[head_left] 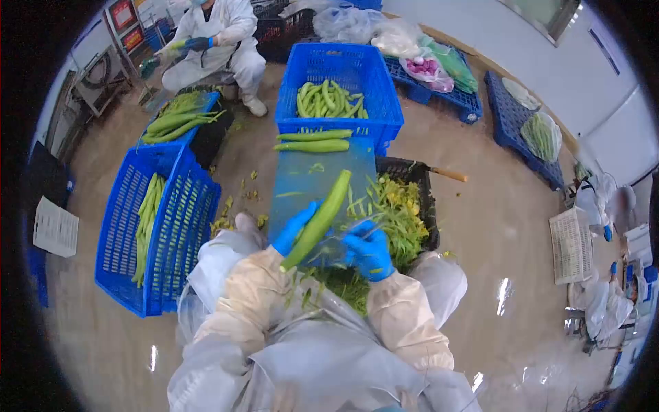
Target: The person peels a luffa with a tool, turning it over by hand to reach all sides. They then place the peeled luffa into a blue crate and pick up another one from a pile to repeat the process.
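Note:
My gloved left hand [295,229] is wrapped around a thick, long green vegetable stem [320,218], which looks like celtuce and is held at a slant above my lap. To its right, my gloved right hand [368,250] is closed, its fingers pointing toward the stem. Motion blur hides what it grips. Behind the stem lies a blue board [302,180] with strips of peel on it. Two more stems [313,145] rest across the board's far end. Green shavings [347,288] lie below my hands.
A blue crate [401,113] beyond the board holds several peeled stems. At right, a dark crate [432,220] is heaped with leaves and peelings. Blue crates [182,233] with stems stand at left. A co-worker [223,34] sits at the back left. Pallets [504,123] line the wall.

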A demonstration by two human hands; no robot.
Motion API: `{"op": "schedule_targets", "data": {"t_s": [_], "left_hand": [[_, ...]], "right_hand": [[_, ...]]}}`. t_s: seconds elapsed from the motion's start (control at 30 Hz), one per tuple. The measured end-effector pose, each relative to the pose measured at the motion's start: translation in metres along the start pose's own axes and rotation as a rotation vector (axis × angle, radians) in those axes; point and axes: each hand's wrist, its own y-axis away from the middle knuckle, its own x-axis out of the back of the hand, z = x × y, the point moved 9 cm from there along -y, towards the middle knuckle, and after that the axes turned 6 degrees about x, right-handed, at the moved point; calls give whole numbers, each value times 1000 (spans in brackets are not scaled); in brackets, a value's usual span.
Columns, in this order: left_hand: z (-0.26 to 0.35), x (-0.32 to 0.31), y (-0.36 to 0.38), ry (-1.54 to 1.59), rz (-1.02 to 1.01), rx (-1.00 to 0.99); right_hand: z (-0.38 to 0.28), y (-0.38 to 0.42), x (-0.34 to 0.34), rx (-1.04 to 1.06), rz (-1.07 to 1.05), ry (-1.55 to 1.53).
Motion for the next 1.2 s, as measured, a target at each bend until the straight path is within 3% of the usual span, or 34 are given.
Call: {"op": "schedule_targets", "data": {"t_s": [0.1,0.2,0.27,0.33,0.4,0.47,0.57,0.6,0.7,0.77,0.8,0.87,0.97,1.03,1.1,1.17,1.2], "left_hand": [[-20,-16,18,58,-49,-8],[-26,-33,41,61,-58,-8],[-23,-43,55,-14,-118,-42],[-34,-22,50,-38,-174,18],[-53,-12,49,-61,-224,86],[-58,8,47,125,-42,57],[-53,4,38,230,-96,81],[-54,-1,39,230,-98,84],[-59,-6,43,304,-83,112],[-69,6,44,90,-61,141],[-71,-11,53,197,-245,157],[-79,-3,56,141,-168,162],[-74,3,54,131,-86,127],[-63,2,48,212,-83,61],[-62,6,41,188,-83,35],[-58,-2,48,218,-31,27],[-58,-3,49,248,9,-10]], "right_hand": [[19,16,-46,51,-178,189],[13,11,-28,-18,-127,259],[-18,-10,-5,138,-141,416],[-72,-30,39,381,134,376],[-88,-54,89,452,320,179],[-90,-48,86,426,296,177],[-43,-10,30,247,181,255],[-28,12,-15,200,5,465],[19,38,-40,70,-152,302],[-4,3,12,165,105,454],[-28,-11,40,248,187,294],[-81,-34,99,564,412,372],[-94,-32,113,531,399,335],[-55,-7,55,360,229,304],[-3,36,-20,63,-13,238],[32,51,-40,65,-152,331],[20,42,-32,58,-83,381]]}}
